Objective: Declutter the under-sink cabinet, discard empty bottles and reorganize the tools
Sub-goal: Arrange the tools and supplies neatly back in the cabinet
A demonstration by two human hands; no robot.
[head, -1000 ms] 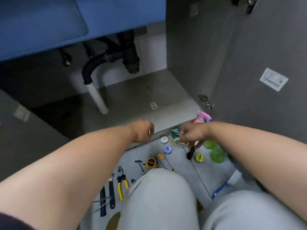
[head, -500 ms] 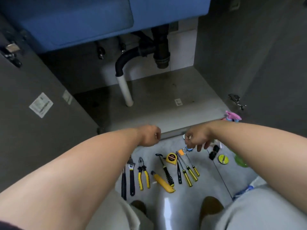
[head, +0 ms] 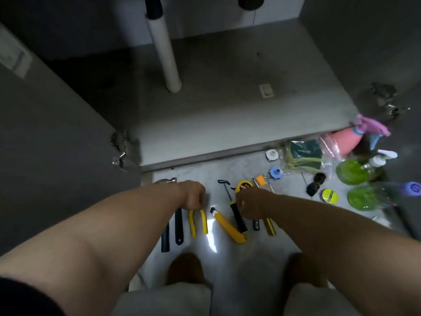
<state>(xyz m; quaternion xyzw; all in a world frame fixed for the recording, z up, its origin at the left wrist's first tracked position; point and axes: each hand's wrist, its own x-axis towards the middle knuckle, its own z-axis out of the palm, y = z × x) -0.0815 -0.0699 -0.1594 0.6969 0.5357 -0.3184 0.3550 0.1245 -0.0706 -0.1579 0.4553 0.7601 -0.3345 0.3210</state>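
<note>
Tools lie in a row on the pale floor in front of the open cabinet (head: 227, 110): two black handles (head: 178, 226), yellow-handled pliers (head: 198, 221), a yellow utility knife (head: 230, 226), a black-handled screwdriver (head: 239, 221) and a yellow tape measure (head: 242, 185). My left hand (head: 193, 195) hangs with curled fingers over the pliers' jaws and hides them. My right hand (head: 248, 204) is down over two more screwdrivers, whose handle ends poke out beneath it. Whether either hand grips a tool is hidden. Green bottles (head: 352, 172) and a pink spray bottle (head: 346, 142) lie at the right.
A white drain pipe (head: 164, 49) stands on the cabinet floor. Grey doors hang open at left (head: 57, 133) and right (head: 387, 53). A bag of sponges (head: 304, 155), small caps (head: 276, 172) and a yellow tape roll (head: 329, 195) lie at the right. My knees fill the bottom.
My view has tilted down and closer to the floor. Both hands have dropped from the cabinet's front edge onto the row of tools, the right hand moving left away from the bottles.
</note>
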